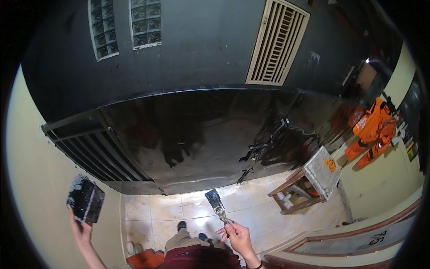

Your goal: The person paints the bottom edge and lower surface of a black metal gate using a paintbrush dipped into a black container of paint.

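The flat tool (217,204) shows above the floor (192,208), below the dark gate's (215,130) bottom edge in your view, its handle grasped in the fingers of your right hand (238,236), its head too black to tell brush from blade. Your left hand (82,230) grips the black-smeared tray (87,199) by its lower edge, which hides some fingers. Rightward, an orange thing (330,165), its kind unclear, lies near the stool's (316,175) far right edge.

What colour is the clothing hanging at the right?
The hanging clothing is mainly bright orange; the head view shows it.
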Action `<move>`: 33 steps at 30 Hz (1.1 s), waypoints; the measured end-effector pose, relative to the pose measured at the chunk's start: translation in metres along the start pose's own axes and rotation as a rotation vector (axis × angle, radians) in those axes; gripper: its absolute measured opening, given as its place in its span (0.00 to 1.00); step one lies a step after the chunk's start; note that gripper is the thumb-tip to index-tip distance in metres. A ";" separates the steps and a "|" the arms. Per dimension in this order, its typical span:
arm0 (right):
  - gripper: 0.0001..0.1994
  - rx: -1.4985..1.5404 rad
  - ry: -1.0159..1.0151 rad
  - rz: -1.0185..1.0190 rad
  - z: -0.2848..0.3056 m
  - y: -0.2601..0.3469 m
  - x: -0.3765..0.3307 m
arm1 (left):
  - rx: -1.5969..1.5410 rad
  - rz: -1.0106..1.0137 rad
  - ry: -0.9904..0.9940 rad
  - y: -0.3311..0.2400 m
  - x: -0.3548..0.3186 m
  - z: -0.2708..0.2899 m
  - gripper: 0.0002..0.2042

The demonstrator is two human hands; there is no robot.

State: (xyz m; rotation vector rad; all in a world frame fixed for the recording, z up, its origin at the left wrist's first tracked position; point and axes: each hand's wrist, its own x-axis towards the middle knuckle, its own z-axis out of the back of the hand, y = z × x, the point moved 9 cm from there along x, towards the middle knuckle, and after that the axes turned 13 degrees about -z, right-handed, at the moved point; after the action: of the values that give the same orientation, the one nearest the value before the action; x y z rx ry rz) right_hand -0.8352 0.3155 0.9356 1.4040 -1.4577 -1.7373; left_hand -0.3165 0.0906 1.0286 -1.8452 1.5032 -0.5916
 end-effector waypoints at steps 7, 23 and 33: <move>0.14 -0.052 0.065 0.014 -0.065 0.033 0.032 | -0.066 0.115 0.131 0.082 0.065 0.005 0.26; 0.11 0.552 -0.808 0.339 -0.018 0.060 -0.065 | 0.221 0.968 1.079 0.355 0.037 -0.224 0.40; 0.13 0.632 -1.173 0.358 -0.022 0.006 -0.133 | 0.568 1.178 1.422 0.401 -0.094 -0.269 0.42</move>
State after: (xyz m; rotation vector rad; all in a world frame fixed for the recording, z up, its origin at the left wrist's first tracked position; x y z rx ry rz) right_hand -0.7683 0.4152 0.9962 0.1154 -2.8081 -1.9915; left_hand -0.7956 0.0812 0.9184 0.3076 2.4230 -1.5355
